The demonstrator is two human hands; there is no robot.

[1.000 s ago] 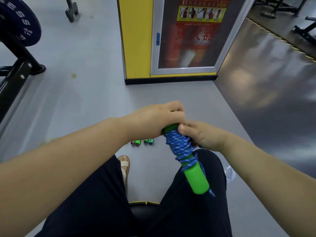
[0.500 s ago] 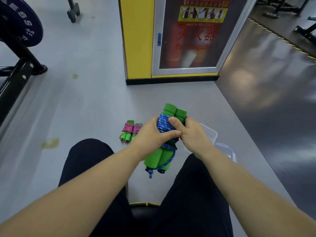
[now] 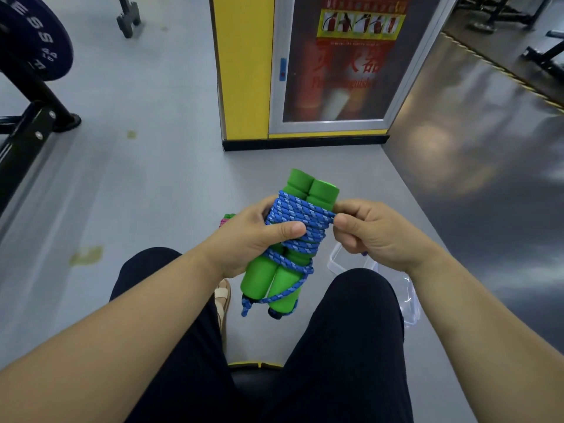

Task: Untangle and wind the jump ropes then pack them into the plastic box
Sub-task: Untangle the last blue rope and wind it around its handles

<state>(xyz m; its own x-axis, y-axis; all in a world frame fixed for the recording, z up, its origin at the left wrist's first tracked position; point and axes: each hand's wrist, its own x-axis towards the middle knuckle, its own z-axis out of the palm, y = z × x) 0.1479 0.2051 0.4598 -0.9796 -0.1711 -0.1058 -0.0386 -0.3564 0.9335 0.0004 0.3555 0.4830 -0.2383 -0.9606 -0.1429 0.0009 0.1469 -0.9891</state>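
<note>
- Step in hand: winding. My left hand holds the jump rope in the air, fingers clamped round its blue coils and green handles.
- My right hand pinches the upper turns at the coil's right side.
- Next move, as I judge it: secure the loose end, then lower the bundle into the plastic box on the floor below my right hand.

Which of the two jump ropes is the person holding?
The blue-corded rope, gripped by the left hand and pinched by the right hand. The pink-corded rope lies beyond, mostly hidden, untouched.
</note>
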